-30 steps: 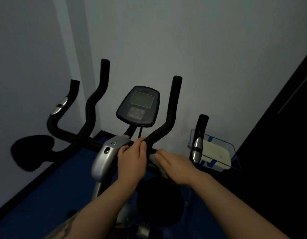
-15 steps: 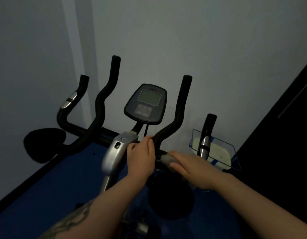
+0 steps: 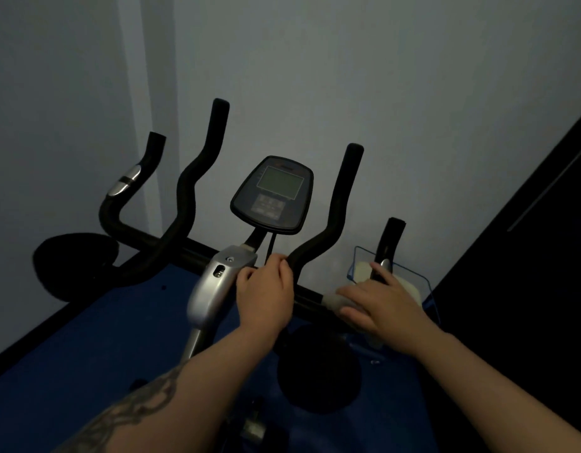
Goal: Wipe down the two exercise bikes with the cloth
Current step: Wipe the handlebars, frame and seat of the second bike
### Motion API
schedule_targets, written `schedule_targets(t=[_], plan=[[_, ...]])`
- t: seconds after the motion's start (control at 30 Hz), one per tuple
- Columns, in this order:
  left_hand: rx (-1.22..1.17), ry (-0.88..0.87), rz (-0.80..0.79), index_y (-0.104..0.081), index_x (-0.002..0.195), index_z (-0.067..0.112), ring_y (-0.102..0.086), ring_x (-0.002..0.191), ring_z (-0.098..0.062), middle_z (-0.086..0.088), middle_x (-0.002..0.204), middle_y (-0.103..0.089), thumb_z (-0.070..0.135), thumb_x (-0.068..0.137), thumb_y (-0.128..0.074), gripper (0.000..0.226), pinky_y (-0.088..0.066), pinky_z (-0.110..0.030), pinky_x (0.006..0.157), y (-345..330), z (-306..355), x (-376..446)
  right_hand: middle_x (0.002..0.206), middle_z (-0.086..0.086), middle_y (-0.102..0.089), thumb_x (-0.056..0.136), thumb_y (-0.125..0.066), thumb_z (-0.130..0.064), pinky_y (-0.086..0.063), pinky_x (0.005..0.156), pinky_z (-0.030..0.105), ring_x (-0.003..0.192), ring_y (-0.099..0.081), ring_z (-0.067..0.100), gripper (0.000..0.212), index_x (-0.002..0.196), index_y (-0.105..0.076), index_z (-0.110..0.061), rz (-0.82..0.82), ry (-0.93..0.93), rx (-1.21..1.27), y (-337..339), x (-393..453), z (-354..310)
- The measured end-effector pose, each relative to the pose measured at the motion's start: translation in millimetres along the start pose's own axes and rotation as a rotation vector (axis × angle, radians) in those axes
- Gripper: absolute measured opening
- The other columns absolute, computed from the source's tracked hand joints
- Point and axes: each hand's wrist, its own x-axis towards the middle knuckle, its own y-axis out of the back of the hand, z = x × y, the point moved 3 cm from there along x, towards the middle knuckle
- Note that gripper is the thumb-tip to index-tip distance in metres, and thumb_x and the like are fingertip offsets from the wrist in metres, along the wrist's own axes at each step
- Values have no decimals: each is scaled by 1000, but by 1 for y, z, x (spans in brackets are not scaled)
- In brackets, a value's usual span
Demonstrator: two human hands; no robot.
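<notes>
Both hands on the handlebar (image 3: 310, 297): left hand (image 3: 266, 297) gripping it, right hand (image 3: 385, 307) flat, pressing cloth (image 3: 331, 300).

The left hand (image 3: 266, 297) grips the handlebar (image 3: 310, 297) just below the console (image 3: 272, 194). The right hand (image 3: 385, 305) presses a pale cloth (image 3: 335, 300) on that bar — right of the console.

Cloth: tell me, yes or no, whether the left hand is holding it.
No, the right hand presses the cloth on the handlebar.
</notes>
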Motion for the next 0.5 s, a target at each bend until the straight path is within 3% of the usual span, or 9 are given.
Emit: schedule_targets(t=[0.07, 0.13, 0.2, 0.23, 0.3, 0.4, 0.43, 0.5], plan=[[-7, 2, -1, -56, 110, 24, -58, 73, -10, 7, 65, -61, 27, 101, -28, 29, -25, -28, 99, -1, -1, 0, 70, -16, -55, 98, -28, -49, -17, 118, 46, 72, -56, 5, 37, 91, -60, -31, 87, -142, 89, -8, 0, -13], [-28, -2, 14, -56, 108, 24, -58, 75, -11, 6, 68, -63, 27, 101, -29, 28, -25, -28, 98, -1, 0, 0, 78, -15, -62, 102, -29, -40, -14, 117, 43, 75, -61, 7, 31, 98, -60, -33, 105, -175, 108, -18, 8, -25], [-27, -3, 19, -56, 108, 23, -59, 79, -13, 3, 75, -67, 26, 100, -29, 28, -25, -28, 99, 0, 1, 0, 105, -6, -67, 105, -27, -34, -26, 108, 40, 92, -64, 19, 33, 121, -55, -30, -64, -146, 75, -20, 19, -31], [-20, -2, 12, -56, 108, 22, -60, 82, -14, 2, 79, -69, 26, 100, -29, 29, -25, -28, 99, 1, 0, 0, 113, 0, -65, 105, -24, -38, -35, 96, 36, 97, -62, 24, 36, 126, -51, -28, -144, -161, 74, -18, 25, -30], [-20, -10, 0, -56, 108, 21, -61, 84, -15, 0, 81, -70, 25, 100, -28, 29, -25, -29, 99, 1, 0, 0, 115, 8, -65, 102, -20, -49, -36, 79, 33, 103, -59, 29, 43, 130, -46, -29, -230, -232, 153, -13, 30, -26], [9, -13, -25, -55, 108, 21, -62, 86, -17, 0, 80, -70, 24, 100, -27, 30, -27, -32, 101, 1, 0, -1, 110, 6, -66, 103, -21, -47, -17, 108, 32, 113, -55, 25, 40, 132, -42, -29, -245, -134, 131, -5, 19, -23], [17, -11, -19, -56, 107, 21, -62, 86, -18, 0, 80, -70, 24, 100, -27, 30, -27, -33, 102, 1, -1, -1, 99, -1, -66, 103, -22, -47, -8, 115, 33, 107, -58, 21, 37, 126, -44, -29, -231, -90, 94, -1, 13, -21], [24, -2, 9, -57, 107, 21, -61, 84, -17, 0, 79, -70, 24, 99, -28, 31, -27, -33, 102, 0, 0, 0, 84, -8, -60, 103, -22, -46, -8, 119, 40, 93, -62, 17, 32, 116, -45, -28, -219, -94, 66, 2, 7, -16]])
